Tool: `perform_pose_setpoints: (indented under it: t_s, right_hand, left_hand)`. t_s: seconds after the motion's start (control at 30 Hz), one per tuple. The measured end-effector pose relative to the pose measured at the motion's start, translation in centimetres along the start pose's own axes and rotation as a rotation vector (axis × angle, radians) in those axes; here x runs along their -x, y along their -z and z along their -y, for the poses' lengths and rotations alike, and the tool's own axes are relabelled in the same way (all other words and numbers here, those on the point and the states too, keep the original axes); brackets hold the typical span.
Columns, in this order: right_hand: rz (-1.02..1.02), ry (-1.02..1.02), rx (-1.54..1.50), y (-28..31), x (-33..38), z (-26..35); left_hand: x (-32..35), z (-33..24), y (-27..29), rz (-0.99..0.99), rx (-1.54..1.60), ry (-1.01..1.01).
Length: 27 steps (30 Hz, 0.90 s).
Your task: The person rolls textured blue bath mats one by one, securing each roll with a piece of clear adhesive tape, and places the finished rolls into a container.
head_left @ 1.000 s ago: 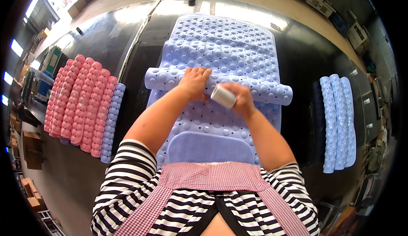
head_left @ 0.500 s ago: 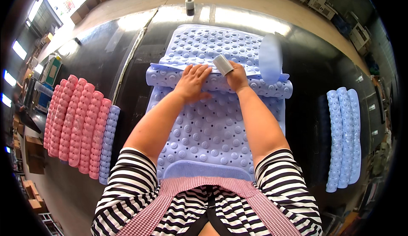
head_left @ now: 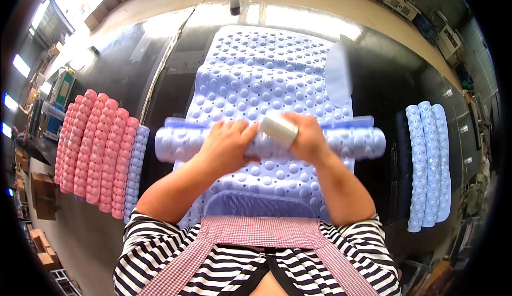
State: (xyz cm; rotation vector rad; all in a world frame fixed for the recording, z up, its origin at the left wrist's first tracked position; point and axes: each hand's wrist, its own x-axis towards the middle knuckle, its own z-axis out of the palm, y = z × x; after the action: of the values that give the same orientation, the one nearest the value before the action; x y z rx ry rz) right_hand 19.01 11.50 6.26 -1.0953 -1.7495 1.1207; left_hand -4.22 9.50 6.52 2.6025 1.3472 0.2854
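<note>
A rolled-up light blue bath mat [head_left: 352, 142] lies crosswise in front of me, with suction cups along its outside. My left hand [head_left: 226, 141] curls over the middle of this roll, thumb on the near side. My right hand [head_left: 306, 136] grips a whitish-grey roll of tape [head_left: 279, 129], tilted, against the rolled mat. Motion blurs both hands somewhat. Beneath spreads a flat light blue bath mat [head_left: 264, 88], covered with suction cups and small holes. At my apron, a ribbed blue piece [head_left: 258, 205] shows at its near end.
Several rolled pink mats [head_left: 98, 152] and a blue rolled mat [head_left: 137, 170] stand at left. More blue rolled mats [head_left: 426, 162] sit at right. A blurred pale blue oval flap [head_left: 338, 74] is beside the flat mat. A white roll [head_left: 234, 2] stands at the black table's [head_left: 373, 77] far edge.
The rolled mat has come toward me with both hands and looks larger, baring more of the flat mat behind it. The tape is still in my right hand.
</note>
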Motion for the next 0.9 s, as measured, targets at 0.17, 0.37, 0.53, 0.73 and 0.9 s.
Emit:
perform_pose_setpoints:
  t_s: [0.17,0.37,0.53,0.73,0.9]
  right_hand:
    - [0.110,-0.226,-0.183,-4.0,11.0,-1.6]
    - [0.001,0.274,0.184,-5.1,14.0,-2.2]
    - [-0.051,0.340,0.323,-5.9,13.3,-5.8]
    - [-0.152,0.318,0.297,-4.4,5.9,-8.3]
    - [-0.195,0.071,0.027,0.0,-4.9,-9.3]
  left_hand:
    - [5.3,-2.8,-2.4,0.578,0.253,0.048]
    - [-2.3,2.8,-5.1,0.324,-0.055,0.232]
    - [-2.8,3.4,-5.9,-0.410,0.153,0.159]
    - [5.6,-0.2,-8.9,-0.531,0.131,-0.225]
    - [1.3,0.8,-11.2,-0.357,-0.034,-0.206]
